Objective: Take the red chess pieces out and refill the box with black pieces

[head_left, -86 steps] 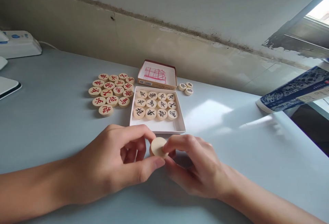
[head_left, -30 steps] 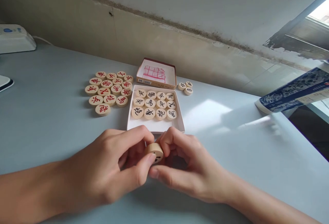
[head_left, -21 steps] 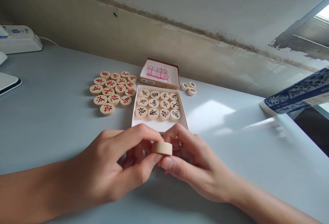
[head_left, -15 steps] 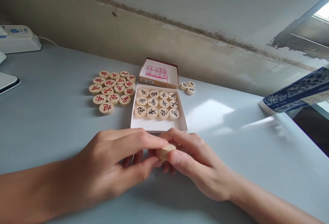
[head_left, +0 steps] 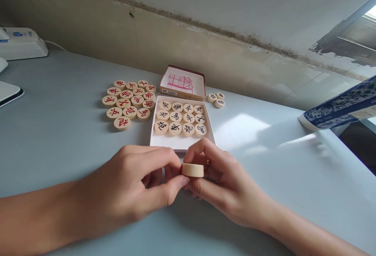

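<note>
A round wooden piece is held edge-on between my two hands, in front of the white box tray. The thumb and index finger of my left hand pinch its left side. My right hand, with a ring on one finger, grips the same piece from the right. Rows of pieces with black characters lie face up in the back part of the tray. Left of the tray, pieces with red characters sit in a cluster. Three black-marked pieces lie to the right.
Behind the tray stands the box lid with pink lines inside. A white device with a cable is at the far left. A blue patterned object leans in at the right edge. The wall borders the grey table.
The piece has turned so its rim faces me. My left index finger has drawn back from its top to its left side, and my right fingers have shifted around it.
</note>
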